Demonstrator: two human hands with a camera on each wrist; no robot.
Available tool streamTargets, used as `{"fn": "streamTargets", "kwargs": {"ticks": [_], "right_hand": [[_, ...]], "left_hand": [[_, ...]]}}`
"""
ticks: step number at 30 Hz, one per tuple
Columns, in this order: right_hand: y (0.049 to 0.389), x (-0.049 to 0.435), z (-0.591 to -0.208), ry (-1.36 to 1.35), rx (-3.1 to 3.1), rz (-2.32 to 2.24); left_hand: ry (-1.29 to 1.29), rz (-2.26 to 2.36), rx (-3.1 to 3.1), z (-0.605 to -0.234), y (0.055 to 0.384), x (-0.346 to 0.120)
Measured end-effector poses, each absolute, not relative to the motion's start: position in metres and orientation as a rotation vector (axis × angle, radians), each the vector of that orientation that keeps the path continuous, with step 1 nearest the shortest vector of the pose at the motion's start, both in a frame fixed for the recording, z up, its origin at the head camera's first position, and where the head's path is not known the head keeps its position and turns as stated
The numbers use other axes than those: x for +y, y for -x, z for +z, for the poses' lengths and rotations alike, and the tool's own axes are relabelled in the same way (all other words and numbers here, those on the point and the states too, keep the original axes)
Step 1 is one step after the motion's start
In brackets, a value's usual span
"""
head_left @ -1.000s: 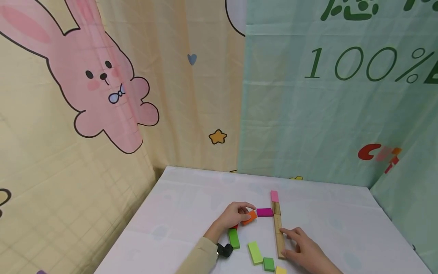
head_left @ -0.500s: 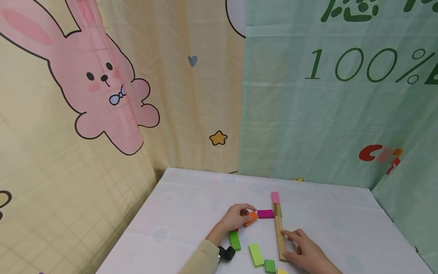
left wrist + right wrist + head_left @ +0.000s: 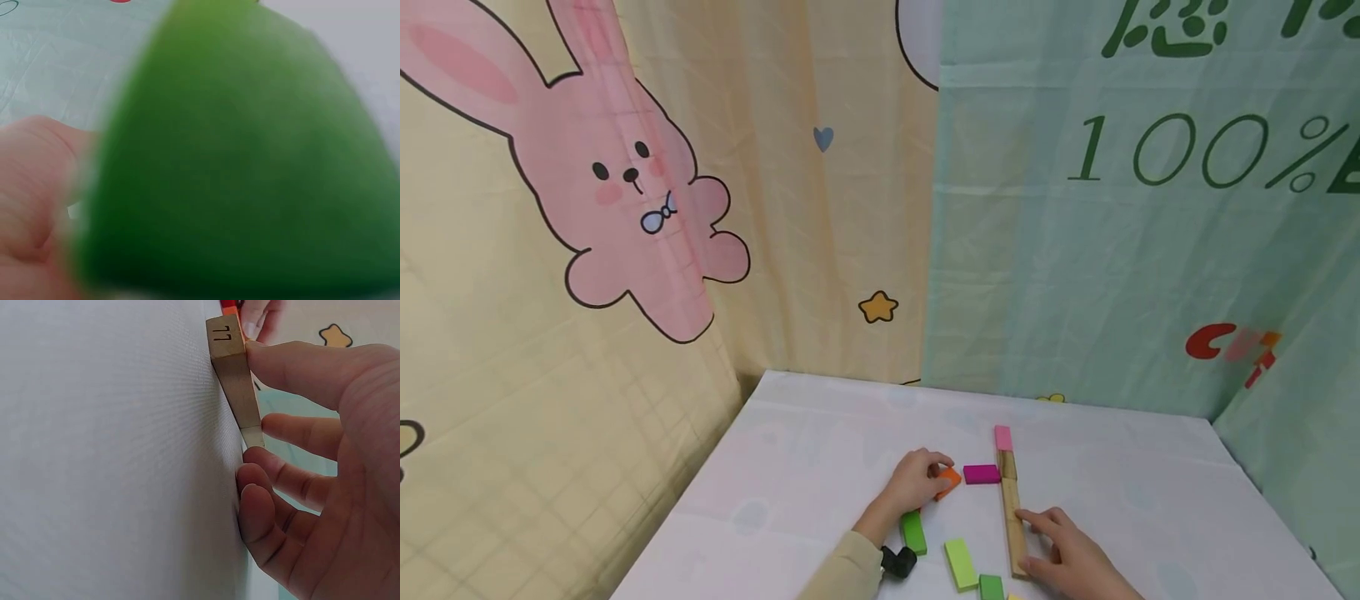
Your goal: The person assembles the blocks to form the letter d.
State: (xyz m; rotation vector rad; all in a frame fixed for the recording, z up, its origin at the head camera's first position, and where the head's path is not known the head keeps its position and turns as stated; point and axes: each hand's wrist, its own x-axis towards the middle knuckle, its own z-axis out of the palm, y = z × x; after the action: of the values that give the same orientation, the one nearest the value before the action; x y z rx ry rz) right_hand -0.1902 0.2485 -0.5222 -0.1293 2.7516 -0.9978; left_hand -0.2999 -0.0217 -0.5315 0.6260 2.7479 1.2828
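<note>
Our left hand (image 3: 916, 482) pinches the orange block (image 3: 951, 481), its long axis slanting far-right toward the magenta block (image 3: 982, 474). Our right hand (image 3: 1070, 554), loosely spread, touches the wooden row (image 3: 1012, 533).

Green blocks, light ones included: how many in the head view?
3: a green block near the left hand; a light green block nearer the camera; a second green block to its right, cut by the bottom edge. More may lie hidden or out of frame.

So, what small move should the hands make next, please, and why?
I'd probably have the left hand nudge the orange block toward the magenta block: it pinches the orange block, a slim gap appears between the two, and the magenta block's other end seems to meet the wooden row the right hand touches.
</note>
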Motion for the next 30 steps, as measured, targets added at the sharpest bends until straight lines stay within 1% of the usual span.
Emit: {"fn": "streamTargets", "kwargs": {"ticks": [16,23,30], "right_hand": [[0.1907,0.2453,-0.52,0.074,2.743,-0.991],[0.1899,0.2462,-0.5189,0.119,2.76,-0.974],[0.1901,0.2455,-0.5205,0.107,2.77,-0.966]], "left_hand": [[-0.584,1.265,2.773,-0.5333,0.2964,-0.0171],[-0.566,1.26,2.762,-0.5327,0.2964,-0.0161],[-0.563,1.249,2.771,-0.531,0.2949,-0.0156]]}}
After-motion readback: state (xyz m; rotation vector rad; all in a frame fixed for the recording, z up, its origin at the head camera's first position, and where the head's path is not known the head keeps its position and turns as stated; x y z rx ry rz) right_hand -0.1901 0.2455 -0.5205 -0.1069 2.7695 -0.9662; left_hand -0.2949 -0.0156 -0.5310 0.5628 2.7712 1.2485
